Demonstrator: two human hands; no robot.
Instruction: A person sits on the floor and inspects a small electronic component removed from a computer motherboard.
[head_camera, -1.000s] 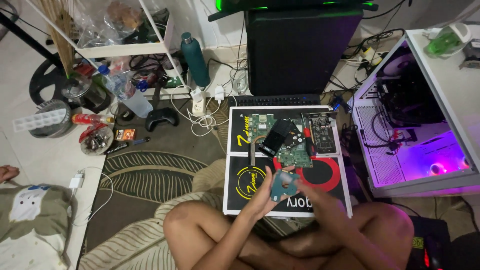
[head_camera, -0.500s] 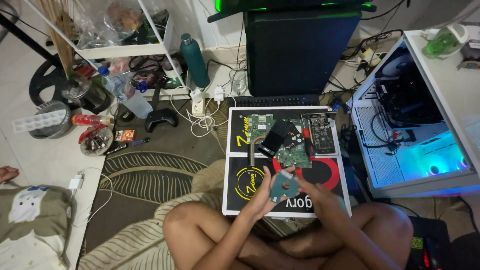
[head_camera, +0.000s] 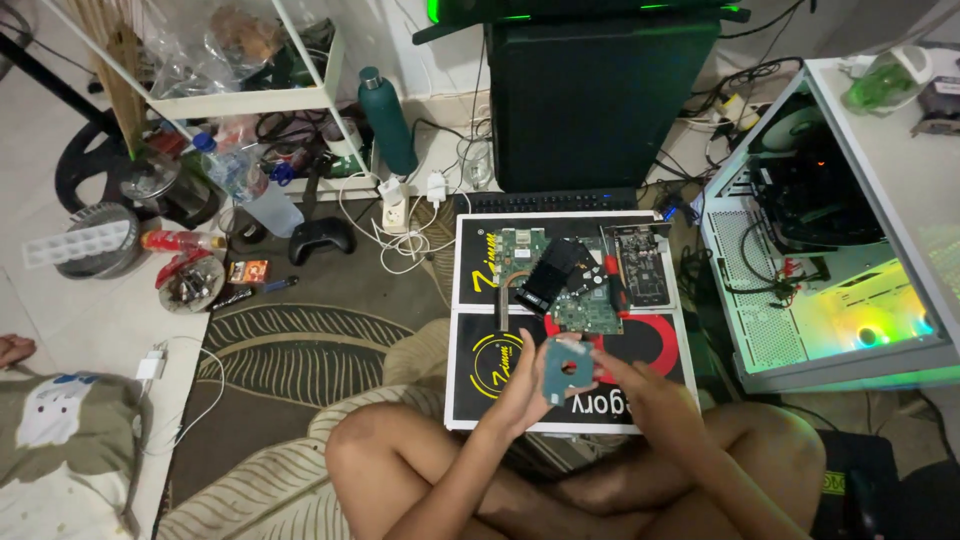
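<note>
Sitting cross-legged on the floor, a person holds a small hard drive (head_camera: 567, 368) just above a black board (head_camera: 480, 300), near a green circuit board (head_camera: 585, 313) and a black card (head_camera: 552, 270). The left hand (head_camera: 520, 385) has its fingers clamped along the drive's near edge; the right hand (head_camera: 622, 372) pinches the opposite side. It looks stiff, compact and somewhat heavy, with a delicate exposed underside, so the edges seem the safest hold.

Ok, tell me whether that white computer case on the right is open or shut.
Open. The white computer case has no side panel on: its cables and inner parts show, and coloured light glows inside it. It stands right of the board where both hands work.
</note>
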